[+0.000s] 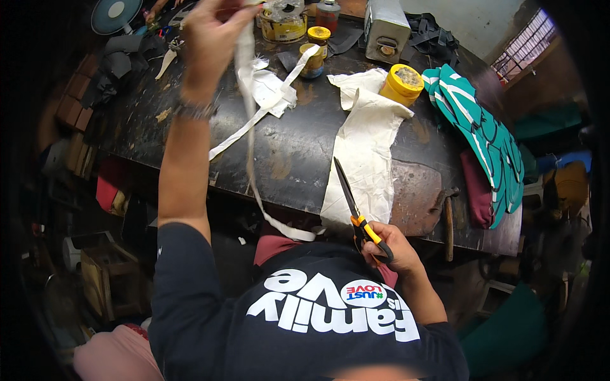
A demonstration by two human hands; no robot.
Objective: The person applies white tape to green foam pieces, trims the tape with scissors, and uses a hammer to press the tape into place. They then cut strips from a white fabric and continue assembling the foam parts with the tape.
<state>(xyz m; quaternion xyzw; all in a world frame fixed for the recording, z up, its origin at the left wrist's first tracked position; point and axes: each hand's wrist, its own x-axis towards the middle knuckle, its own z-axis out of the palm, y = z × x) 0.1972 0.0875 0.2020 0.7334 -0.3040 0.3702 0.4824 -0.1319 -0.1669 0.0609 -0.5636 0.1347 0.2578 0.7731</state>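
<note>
High over the table's left side, my left hand (210, 49) pinches a long white cloth strip (250, 149). The strip hangs past the near table edge, its lower end by my lap. In my right hand (397, 249), at the front edge, are scissors (359, 222) with yellow-and-black handles. Their blades look closed and point away from me, just over the left side of a creased off-white cloth (365, 140) on the table. Another white strip (244, 129) lies beyond the hanging one, across a frayed white scrap (273, 92).
A yellow-lidded jar (401, 86) stands at the off-white cloth's far end, near a metal can (386, 32). Smaller jars (312, 62) sit further left. On the right are stacked teal pieces (473, 120), a brown slab (416, 190) and a wooden-handled hammer (449, 225).
</note>
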